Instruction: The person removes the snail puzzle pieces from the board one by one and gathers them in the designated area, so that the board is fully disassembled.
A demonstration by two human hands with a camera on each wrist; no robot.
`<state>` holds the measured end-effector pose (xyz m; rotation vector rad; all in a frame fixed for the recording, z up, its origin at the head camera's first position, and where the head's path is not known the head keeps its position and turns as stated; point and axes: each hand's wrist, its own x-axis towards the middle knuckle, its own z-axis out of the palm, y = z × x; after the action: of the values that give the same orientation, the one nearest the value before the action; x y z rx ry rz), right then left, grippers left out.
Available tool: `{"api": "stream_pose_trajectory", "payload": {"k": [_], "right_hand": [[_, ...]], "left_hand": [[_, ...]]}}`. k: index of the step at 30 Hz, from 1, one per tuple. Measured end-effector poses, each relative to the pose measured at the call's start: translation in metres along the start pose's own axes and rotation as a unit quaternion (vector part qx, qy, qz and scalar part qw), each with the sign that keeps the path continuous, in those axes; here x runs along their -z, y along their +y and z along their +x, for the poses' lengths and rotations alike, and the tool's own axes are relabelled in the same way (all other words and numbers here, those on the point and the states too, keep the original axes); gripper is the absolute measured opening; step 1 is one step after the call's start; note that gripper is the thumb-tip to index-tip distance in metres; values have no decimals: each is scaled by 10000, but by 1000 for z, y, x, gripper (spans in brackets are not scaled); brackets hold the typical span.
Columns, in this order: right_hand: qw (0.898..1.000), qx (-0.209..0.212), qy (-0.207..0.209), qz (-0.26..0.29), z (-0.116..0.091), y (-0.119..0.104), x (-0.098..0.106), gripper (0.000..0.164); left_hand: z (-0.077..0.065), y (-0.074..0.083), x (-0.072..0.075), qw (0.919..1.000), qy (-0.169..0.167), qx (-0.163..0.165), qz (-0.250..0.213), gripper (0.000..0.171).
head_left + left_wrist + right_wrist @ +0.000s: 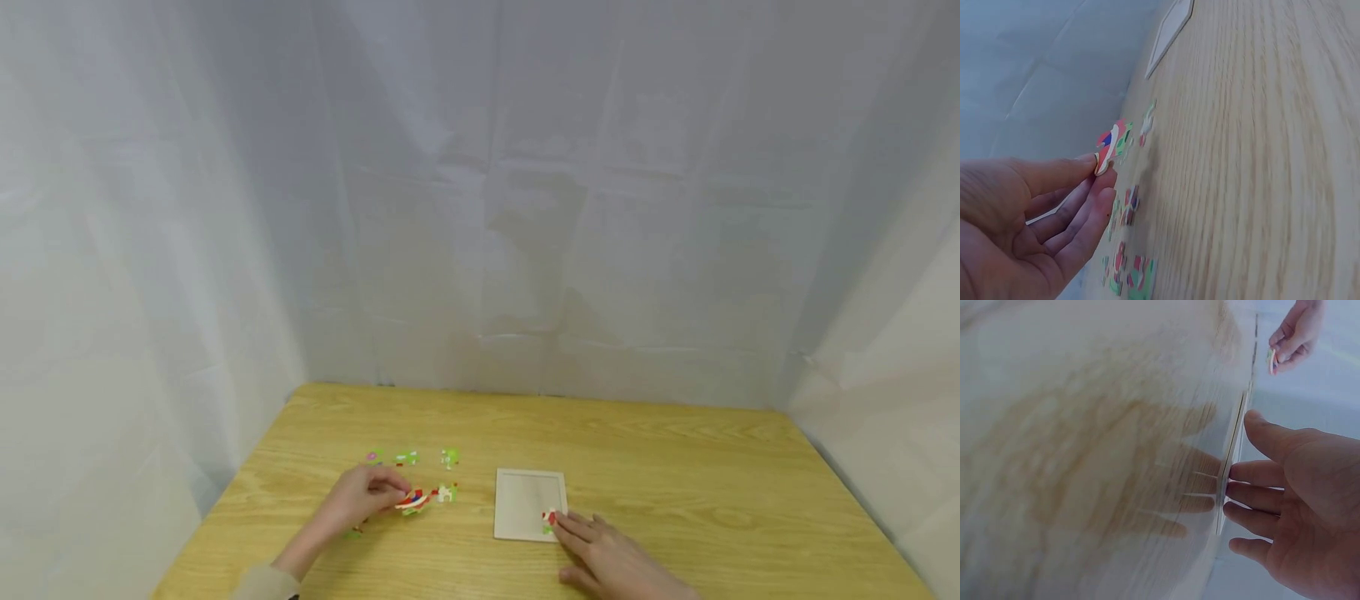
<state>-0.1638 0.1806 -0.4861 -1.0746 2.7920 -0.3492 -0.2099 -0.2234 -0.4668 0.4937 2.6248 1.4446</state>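
Note:
My left hand point(362, 500) pinches a jigsaw puzzle piece point(1110, 147), coloured red, white, blue and green, between thumb and fingers. In the left wrist view the piece is raised off the table and tilted. A shallow square wooden puzzle tray point(517, 500) lies in front of me. One red, white and green puzzle piece point(548, 518) is in its near right corner. My right hand point(611, 557) has its fingers extended, with fingertips at that corner piece and the tray's edge. The right wrist view shows these fingers spread and fairly straight beside the tray edge point(1233, 447).
Several loose puzzle pieces lie left of the tray, among them a green one point(450, 457) and a white-and-green one point(447, 493). Others point(1141, 278) lie near and below the left hand. The wooden table point(675, 467) is enclosed by pale hanging sheets point(480, 208).

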Motion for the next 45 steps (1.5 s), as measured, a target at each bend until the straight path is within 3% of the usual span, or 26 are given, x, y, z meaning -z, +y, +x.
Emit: {"api": "stream_pose_trajectory", "payload": {"k": [8, 16, 25, 38, 45], "right_hand": [[10000, 33, 33, -44, 0, 1, 0, 65], [9997, -175, -135, 94, 2, 0, -1, 65], [10000, -55, -23, 22, 0, 1, 0, 65], [10000, -15, -6, 38, 0, 1, 0, 64], [9999, -18, 32, 95, -1, 2, 1, 64]], "left_hand": [[-10, -5, 6, 9993, -68, 7, 371, 9], [-12, -9, 1, 9961, 198, -116, 853, 8], [-13, -6, 0, 9940, 315, 40, 1043, 10], [-17, -8, -2, 9927, 348, -144, 1142, 15], [-11, -3, -1, 9907, 482, 185, 1255, 6]]}}
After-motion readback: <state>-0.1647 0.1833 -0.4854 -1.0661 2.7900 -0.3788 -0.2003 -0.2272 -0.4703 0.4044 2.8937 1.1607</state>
